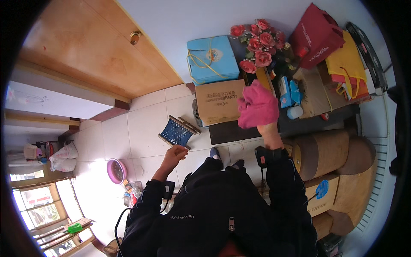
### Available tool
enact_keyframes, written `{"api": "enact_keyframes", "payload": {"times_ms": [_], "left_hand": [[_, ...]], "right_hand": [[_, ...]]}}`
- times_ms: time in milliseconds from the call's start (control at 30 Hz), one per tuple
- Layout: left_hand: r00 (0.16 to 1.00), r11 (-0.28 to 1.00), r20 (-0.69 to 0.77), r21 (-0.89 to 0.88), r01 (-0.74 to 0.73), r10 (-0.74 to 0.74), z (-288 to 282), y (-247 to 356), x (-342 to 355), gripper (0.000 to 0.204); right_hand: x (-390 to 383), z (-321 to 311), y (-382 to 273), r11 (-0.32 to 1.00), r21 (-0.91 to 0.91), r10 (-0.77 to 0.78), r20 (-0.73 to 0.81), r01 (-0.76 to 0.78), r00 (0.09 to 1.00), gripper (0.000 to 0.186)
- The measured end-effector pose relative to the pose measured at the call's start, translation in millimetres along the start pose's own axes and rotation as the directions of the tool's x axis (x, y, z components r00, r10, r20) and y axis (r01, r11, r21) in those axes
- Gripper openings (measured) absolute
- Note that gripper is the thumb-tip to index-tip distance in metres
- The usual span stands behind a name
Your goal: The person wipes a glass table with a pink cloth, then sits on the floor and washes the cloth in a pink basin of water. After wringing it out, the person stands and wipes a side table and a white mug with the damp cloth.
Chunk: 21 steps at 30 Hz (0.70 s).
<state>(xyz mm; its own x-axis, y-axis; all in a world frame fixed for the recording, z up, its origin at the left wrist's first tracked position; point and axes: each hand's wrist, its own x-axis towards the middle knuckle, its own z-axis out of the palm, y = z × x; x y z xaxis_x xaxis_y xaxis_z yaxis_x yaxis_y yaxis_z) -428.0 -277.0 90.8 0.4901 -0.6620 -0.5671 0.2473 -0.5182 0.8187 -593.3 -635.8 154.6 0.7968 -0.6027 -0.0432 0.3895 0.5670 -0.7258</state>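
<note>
A bright pink cloth [258,106] is bunched over my right hand [269,129] and covers its fingers; only the wrist side shows below it. That hand is raised in front of a brown cardboard box [219,102] and the dark table [227,133] under it. My left hand [173,156] hangs lower, over the floor, with its fingers curled together and nothing visible in them. Just beyond it stands a small folding stool [178,132] with a blue woven seat. From this view I cannot tell whether my left fingertips touch the stool.
A light blue gift box [212,59], red artificial flowers [262,45], a dark red bag [317,36] and a yellow bag [346,62] crowd the table. A brown sofa [327,150] stands at right. On the tiled floor at left sits a pink basin [116,171]; a wooden door [98,47] is behind.
</note>
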Motion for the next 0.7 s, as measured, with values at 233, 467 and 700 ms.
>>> {"api": "enact_keyframes", "payload": {"times_ms": [233,467,700], "left_hand": [[0.978,0.988,-0.178,-0.129,0.086,-0.108,-45,-45,-26,0.018],[0.929,0.959,-0.303,-0.250,0.136,-0.211,-58,-66,-53,0.019],[0.862,0.911,-0.400,-0.385,0.149,-0.310,-29,-64,-67,0.020]], "right_hand": [[72,-27,68,-0.241,-0.935,-0.359,0.335,0.260,0.871,0.044],[96,-5,161,-0.415,-0.904,-0.475,0.314,0.105,0.822,0.038],[103,31,205,-0.386,-0.845,-0.171,0.459,0.369,0.872,0.044]]}}
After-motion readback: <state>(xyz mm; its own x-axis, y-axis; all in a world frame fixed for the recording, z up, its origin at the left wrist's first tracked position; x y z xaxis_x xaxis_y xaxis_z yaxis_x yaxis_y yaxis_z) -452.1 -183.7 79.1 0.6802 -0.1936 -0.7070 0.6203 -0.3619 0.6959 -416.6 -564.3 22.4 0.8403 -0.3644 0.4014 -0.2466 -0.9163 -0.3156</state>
